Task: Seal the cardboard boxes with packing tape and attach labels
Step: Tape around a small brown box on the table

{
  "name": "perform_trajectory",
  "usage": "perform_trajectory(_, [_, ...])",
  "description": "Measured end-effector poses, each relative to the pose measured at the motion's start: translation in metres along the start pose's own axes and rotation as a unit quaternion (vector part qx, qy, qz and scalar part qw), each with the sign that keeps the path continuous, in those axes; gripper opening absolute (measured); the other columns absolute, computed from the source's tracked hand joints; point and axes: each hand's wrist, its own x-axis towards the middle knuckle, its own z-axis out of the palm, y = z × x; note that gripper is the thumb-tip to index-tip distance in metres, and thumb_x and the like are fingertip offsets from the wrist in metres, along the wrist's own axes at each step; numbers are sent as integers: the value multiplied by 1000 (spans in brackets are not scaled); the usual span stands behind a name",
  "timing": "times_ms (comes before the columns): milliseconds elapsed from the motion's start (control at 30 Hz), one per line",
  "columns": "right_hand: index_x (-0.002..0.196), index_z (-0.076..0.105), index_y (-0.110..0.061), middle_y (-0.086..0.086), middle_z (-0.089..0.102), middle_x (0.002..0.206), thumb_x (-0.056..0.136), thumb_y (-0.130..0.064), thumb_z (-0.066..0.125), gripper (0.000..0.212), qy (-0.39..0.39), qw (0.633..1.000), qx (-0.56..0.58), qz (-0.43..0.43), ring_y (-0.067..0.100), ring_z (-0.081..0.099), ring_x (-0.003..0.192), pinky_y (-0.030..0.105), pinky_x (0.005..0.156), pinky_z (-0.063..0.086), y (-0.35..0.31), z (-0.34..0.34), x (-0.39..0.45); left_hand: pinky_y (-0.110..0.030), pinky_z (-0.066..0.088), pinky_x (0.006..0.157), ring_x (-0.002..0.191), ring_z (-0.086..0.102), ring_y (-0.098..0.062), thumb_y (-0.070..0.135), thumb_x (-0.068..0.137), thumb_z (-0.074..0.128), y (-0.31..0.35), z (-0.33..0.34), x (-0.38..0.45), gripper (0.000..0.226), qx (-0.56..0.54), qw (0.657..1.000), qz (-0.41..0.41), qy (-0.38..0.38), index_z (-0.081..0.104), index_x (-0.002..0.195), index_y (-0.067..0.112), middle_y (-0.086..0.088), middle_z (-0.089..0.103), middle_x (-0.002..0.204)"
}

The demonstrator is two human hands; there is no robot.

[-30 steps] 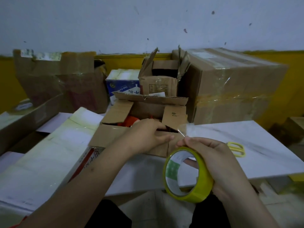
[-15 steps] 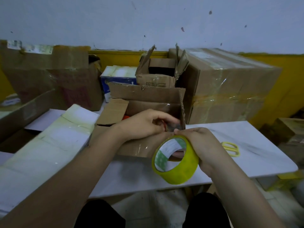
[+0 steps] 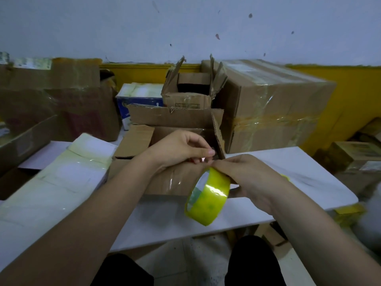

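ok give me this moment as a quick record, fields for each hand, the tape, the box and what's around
left hand: left hand pinches the clear tape end at the box's near right corner
right hand: right hand grips the tape roll
tape roll: yellow tape roll, held on edge in front of the box
box: open cardboard box, flaps up, on the white table
behind: large taped box; small torn box
sealed: not yet

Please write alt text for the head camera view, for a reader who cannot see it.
A person's right hand grips a yellow packing tape roll while the left hand pinches its free end at an open cardboard box on a white table. More boxes are stacked behind.
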Motion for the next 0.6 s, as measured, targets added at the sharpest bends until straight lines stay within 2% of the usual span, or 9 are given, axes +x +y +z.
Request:
perform_trajectory(67, [99,74,-2,19,73,99,92,-25,69,24,-36,999,23,-1,18,71,81,32,66,61,-1,-1,-8,-26,53,75,75,62,-15,24,84,78,0,1,0,21,19,1000,10,18,77,95,6,-11,75,86])
perform_trajectory(133, [100,73,-5,18,74,102,90,-26,70,23,-21,1000,17,-8,20,72,84,34,73,62,0,4,-15,-31,53,78,79,63,-17,26,84,78,-1,3,0,21,25,999,11,24,77,94,7,-17,74,91])
perform_trajectory(233, [92,69,-20,5,73,94,84,-39,74,22,33,998,-40,-45,19,71,89,40,85,60,2,15,-25,-31,52,81,80,62,-17,21,88,75,0,5,0,15,19,1000,5,17,75,94,7,-17,75,91])
perform_trajectory(267, [88,61,-26,-3,68,89,81,-45,75,24,60,994,-69,-60,16,67,89,38,86,59,2,17,-29,-30,52,81,80,63,-16,19,90,72,-1,4,-1,11,7,1000,1,17,74,93,9,-12,76,91])
perform_trajectory(333, [89,47,-32,-18,56,87,79,-52,74,35,130,981,-109,-90,7,59,87,30,81,53,3,17,-34,-21,52,71,76,64,-11,17,93,69,-1,0,-2,5,-17,1000,-5,25,72,90,13,-5,78,91])
perform_trajectory(400, [95,56,-28,-14,63,90,74,-56,74,39,152,982,-66,-94,7,64,88,37,82,56,9,16,-35,-16,51,63,72,63,-8,17,93,69,-1,-1,-3,6,-28,999,-6,36,71,89,14,-4,78,88])
perform_trajectory(467, [99,61,-25,-3,72,88,73,-58,74,44,131,989,-15,-64,14,71,82,45,82,60,16,18,-36,-25,56,75,78,67,-13,18,91,71,-1,2,-2,5,-32,999,-10,40,72,89,14,-5,77,86])
perform_trajectory(533, [97,63,-20,5,75,82,77,-55,72,41,118,991,6,-57,16,73,74,44,80,61,22,20,-38,-30,55,82,81,70,-13,21,88,74,-1,6,2,4,-25,998,-12,48,73,87,16,-4,77,83])
perform_trajectory(600, [93,70,-11,11,75,84,82,-52,69,42,102,992,30,-62,20,74,77,41,83,60,28,22,-39,-27,52,78,76,70,-9,23,87,76,-2,7,6,6,-12,998,-17,60,74,84,19,-3,77,80])
